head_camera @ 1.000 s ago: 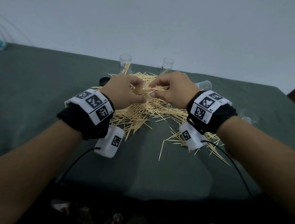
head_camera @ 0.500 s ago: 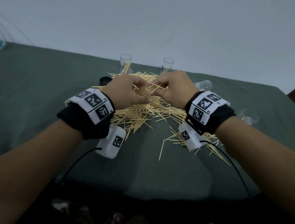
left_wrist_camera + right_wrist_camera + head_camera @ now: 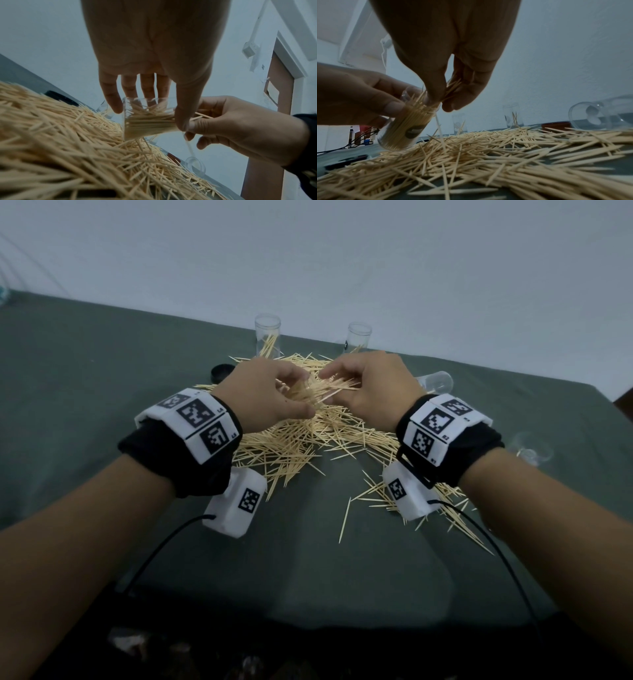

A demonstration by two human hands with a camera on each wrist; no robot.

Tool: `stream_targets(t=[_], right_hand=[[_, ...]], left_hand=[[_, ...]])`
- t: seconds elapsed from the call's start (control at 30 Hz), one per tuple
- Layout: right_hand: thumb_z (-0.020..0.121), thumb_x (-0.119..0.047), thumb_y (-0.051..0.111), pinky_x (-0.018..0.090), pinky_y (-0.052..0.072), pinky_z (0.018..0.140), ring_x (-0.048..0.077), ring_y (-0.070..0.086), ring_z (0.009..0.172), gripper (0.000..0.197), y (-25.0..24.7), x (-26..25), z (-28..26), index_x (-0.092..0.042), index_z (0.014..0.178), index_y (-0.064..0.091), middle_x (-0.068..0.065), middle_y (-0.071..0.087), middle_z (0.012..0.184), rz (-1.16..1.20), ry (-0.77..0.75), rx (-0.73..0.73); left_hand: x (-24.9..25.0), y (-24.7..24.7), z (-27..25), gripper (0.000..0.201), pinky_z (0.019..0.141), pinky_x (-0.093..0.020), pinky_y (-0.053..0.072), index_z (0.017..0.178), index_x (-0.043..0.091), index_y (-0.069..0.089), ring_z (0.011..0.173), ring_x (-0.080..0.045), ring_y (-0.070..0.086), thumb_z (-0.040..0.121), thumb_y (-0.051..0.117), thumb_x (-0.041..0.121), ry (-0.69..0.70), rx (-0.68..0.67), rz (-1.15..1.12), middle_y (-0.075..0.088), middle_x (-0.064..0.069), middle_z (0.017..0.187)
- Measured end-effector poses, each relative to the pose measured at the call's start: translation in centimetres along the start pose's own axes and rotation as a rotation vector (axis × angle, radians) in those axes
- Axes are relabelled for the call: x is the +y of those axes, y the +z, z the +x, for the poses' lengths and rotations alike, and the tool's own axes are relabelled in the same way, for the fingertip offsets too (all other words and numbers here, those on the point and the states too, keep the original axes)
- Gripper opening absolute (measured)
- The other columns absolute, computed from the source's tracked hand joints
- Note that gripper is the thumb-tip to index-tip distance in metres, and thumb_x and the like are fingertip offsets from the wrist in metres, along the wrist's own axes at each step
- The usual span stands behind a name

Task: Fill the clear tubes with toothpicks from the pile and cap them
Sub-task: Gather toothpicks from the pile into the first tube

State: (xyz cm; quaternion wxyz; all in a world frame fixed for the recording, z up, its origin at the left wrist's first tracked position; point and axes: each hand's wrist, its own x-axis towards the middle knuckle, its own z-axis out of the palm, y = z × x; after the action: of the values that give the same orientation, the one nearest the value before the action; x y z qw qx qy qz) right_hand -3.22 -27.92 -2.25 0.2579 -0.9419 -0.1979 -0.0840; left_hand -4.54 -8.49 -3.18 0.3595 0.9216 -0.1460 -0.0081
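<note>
Overhead, the left hand and right hand meet above the toothpick pile, hiding the tube. Left wrist: fingers grip a packed clear tube. Right wrist: fingertips pinch toothpicks at its mouth; lying tube cut off.

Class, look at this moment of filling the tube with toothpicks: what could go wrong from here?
1. The tube in the left hand is tilted and packed, so the toothpicks pinched by the right hand may jam at its mouth and spill onto the pile.
2. Tips jutting past the rim could stop a cap seating.
3. Both hands work close to the upright tubes; one could tip.
</note>
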Motion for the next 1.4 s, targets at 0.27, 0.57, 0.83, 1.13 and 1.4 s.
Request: stream_targets(t=[0.27,0.57,0.83,1.13,1.4], right_hand=[[0.08,-0.011,0.075,0.005,0.042,0.065,-0.001,0.059,0.072,0.019,0.0,-0.2,0.0,-0.027,0.091,0.078,-0.02,0.063,0.073,0.018,-0.039,0.03],[0.084,-0.018,0.071,0.022,0.046,0.097,0.004,0.054,0.11,0.058,-0.8,-0.8,-0.4,-0.023,0.138,0.052,-0.005,0.052,0.14,-0.001,-0.018,-0.131],[0.081,-0.047,0.072,0.021,0.042,0.098,0.003,0.056,0.114,0.055,-1.0,-1.4,-0.9,-0.03,0.132,0.058,-0.01,0.06,0.132,-0.023,0.001,-0.206],[0.087,-0.029,0.07,0.019,0.043,0.08,-0.002,0.057,0.079,0.023,-0.5,-0.4,-0.5,-0.034,0.109,0.072,-0.017,0.064,0.091,-0.04,0.019,-0.089],[0.09,-0.024,0.067,0.016,0.043,0.073,-0.001,0.057,0.07,0.019,-0.5,-0.7,-0.6,-0.031,0.106,0.074,-0.022,0.057,0.074,-0.054,0.011,-0.115]], left_hand=[[0.4,0.1,-0.1,0.048,0.067,-0.009,0.037,0.119,0.027,0.065,0.099,-0.007,0.061,0.076,0.079,0.042,0.012,-0.028,-0.027,0.065,0.017,0.099],[-0.1,-0.4,0.0,0.062,0.081,-0.027,0.051,0.128,0.026,0.061,0.097,-0.007,0.062,0.073,0.08,0.045,-0.057,0.009,-0.041,0.064,0.013,0.101],[0.0,-0.3,-0.2,0.051,0.083,-0.031,0.054,0.121,0.024,0.065,0.095,-0.007,0.064,0.076,0.079,0.042,-0.038,0.005,-0.047,0.068,0.011,0.103],[0.2,0.1,-0.1,0.054,0.068,-0.012,0.043,0.125,0.024,0.062,0.093,-0.002,0.061,0.076,0.078,0.042,-0.005,-0.009,-0.041,0.062,0.018,0.097],[0.3,0.4,-0.1,0.054,0.066,-0.009,0.036,0.125,0.028,0.061,0.093,-0.001,0.058,0.076,0.079,0.042,-0.004,-0.01,-0.028,0.062,0.019,0.1]])
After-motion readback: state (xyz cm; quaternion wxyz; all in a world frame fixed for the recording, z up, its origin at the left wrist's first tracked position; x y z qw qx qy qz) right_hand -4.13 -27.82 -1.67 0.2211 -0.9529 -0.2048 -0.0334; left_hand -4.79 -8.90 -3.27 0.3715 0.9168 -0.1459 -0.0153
